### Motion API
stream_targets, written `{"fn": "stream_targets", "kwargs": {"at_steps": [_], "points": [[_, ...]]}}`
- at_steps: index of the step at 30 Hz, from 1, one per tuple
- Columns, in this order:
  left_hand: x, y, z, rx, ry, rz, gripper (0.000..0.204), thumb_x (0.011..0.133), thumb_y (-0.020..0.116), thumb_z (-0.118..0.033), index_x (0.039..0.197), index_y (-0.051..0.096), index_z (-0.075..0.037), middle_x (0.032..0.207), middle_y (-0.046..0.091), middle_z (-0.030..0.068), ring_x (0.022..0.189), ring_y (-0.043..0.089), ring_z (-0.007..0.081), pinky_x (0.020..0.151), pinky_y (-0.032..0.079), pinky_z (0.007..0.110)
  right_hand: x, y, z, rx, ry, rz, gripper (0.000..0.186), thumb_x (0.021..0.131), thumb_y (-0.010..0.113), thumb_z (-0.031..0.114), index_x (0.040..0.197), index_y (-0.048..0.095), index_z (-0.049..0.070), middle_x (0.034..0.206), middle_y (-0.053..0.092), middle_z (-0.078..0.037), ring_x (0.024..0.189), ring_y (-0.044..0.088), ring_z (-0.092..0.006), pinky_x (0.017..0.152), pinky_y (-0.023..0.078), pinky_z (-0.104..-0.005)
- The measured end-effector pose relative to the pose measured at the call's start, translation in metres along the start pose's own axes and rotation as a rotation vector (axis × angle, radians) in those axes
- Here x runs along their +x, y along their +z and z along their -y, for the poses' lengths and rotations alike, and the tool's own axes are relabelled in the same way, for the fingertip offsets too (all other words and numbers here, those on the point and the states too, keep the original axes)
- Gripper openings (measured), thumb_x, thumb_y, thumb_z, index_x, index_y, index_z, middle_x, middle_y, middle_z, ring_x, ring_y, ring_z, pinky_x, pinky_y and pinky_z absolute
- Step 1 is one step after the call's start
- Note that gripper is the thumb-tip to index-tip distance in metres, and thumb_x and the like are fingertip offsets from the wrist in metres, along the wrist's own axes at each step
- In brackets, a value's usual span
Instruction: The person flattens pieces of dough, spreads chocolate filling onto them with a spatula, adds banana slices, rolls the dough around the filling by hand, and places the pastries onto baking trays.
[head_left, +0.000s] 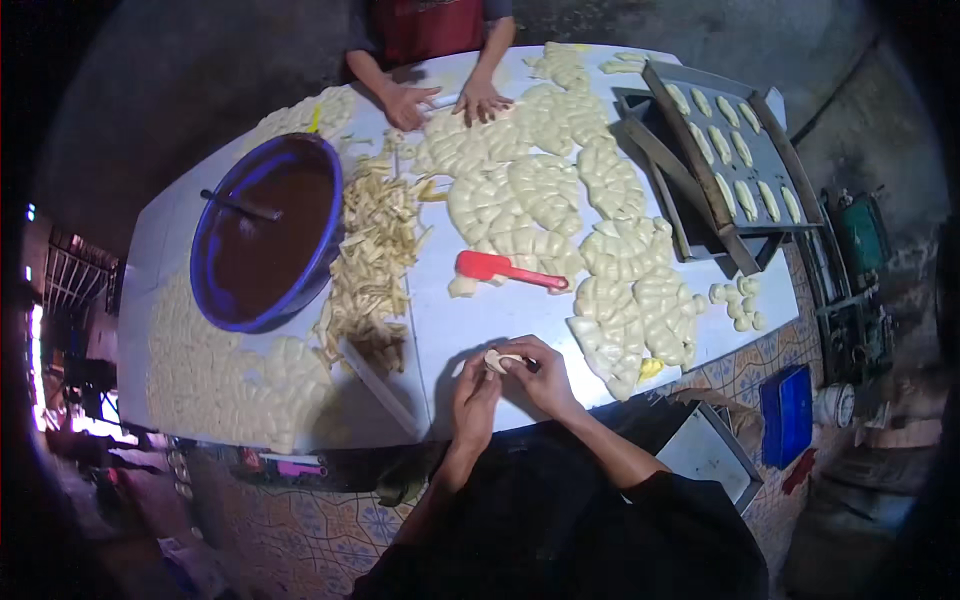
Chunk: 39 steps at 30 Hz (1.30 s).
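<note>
A small pale piece of dough is held between my two hands just in from the table's near edge. My left hand is curled round its left side. From the right, my right hand pinches the piece with thumb and fingers. Beyond them lies a red spatula, its handle pointing right, beside rows of plump pale dough pieces. More dough spreads to the right of my hands. To the left is a long pile of yellowish-brown strips.
A blue basin of brown filling with a utensil stands at left. Trays with shaped dough are stacked at right. Across the white table, another person's hands rest near a white rod. A pale flat bar lies nearby.
</note>
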<state>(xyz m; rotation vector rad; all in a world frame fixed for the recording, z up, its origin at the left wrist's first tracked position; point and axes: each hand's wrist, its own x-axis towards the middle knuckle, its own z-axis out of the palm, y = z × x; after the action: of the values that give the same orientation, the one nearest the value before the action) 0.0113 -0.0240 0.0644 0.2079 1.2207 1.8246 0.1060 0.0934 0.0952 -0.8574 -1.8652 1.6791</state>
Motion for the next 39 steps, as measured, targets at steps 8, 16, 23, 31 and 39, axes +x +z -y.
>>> {"fn": "stream_targets", "kwargs": {"at_steps": [8, 16, 23, 31, 39], "points": [[0.022, -0.038, 0.002, 1.354, 0.323, -0.257, 0.026, 0.084, 0.076, -0.02, 0.101, 0.071, -0.001, 0.114, 0.058, 0.0162, 0.112, 0.05, 0.0312, 0.093, 0.039, 0.045, 0.011, 0.031, -0.025, -0.332, -0.061, 0.122, 0.023, 0.096, 0.063, 0.014, 0.111, 0.073, 0.0, 0.107, 0.068, -0.019, 0.096, 0.066, -0.0341, 0.086, 0.053, -0.0399], [0.006, -0.034, -0.031, 1.172, 0.455, 0.356, 0.064, 0.1, 0.055, -0.03, 0.15, 0.036, 0.006, 0.147, 0.046, 0.0308, 0.14, 0.042, 0.0435, 0.12, 0.021, 0.059, -0.014, 0.014, -0.033, -0.766, -0.315, 0.4, 0.056, 0.09, 0.063, 0.021, 0.138, 0.052, -0.004, 0.143, 0.054, -0.023, 0.137, 0.049, -0.0347, 0.11, 0.042, -0.0446], [0.005, -0.028, -0.013, 1.906, 0.457, 0.332, 0.107, 0.084, 0.052, -0.078, 0.155, 0.033, 0.001, 0.161, 0.032, 0.0227, 0.152, 0.024, 0.0393, 0.122, 0.015, 0.06, -0.004, 0.004, -0.062, -1.251, -0.578, 0.353, 0.06, 0.089, 0.062, 0.028, 0.142, 0.053, 0.001, 0.149, 0.051, -0.018, 0.144, 0.042, -0.0335, 0.119, 0.03, -0.0517], [-0.018, -0.071, -0.026, 1.61, 0.386, -0.582, 0.081, 0.084, 0.074, -0.028, 0.15, 0.037, 0.003, 0.156, 0.034, 0.0272, 0.147, 0.028, 0.0454, 0.118, 0.022, 0.061, -0.01, -0.009, -0.059, -1.207, -0.575, 0.209, 0.043, 0.093, 0.06, 0.023, 0.131, 0.062, 0.003, 0.143, 0.058, -0.014, 0.139, 0.048, -0.0359, 0.113, 0.036, -0.0538], [-0.061, -0.093, -0.064, 1.546, 0.447, 0.04, 0.056, 0.077, 0.071, -0.003, 0.131, 0.057, -0.004, 0.117, 0.063, 0.0202, 0.11, 0.061, 0.0357, 0.093, 0.047, 0.048, -0.028, -0.026, -0.021, -0.746, -0.643, 0.109, 0.052, 0.095, 0.063, 0.02, 0.141, 0.05, -0.001, 0.144, 0.053, -0.025, 0.139, 0.045, -0.0409, 0.103, 0.043, -0.0504]]}}
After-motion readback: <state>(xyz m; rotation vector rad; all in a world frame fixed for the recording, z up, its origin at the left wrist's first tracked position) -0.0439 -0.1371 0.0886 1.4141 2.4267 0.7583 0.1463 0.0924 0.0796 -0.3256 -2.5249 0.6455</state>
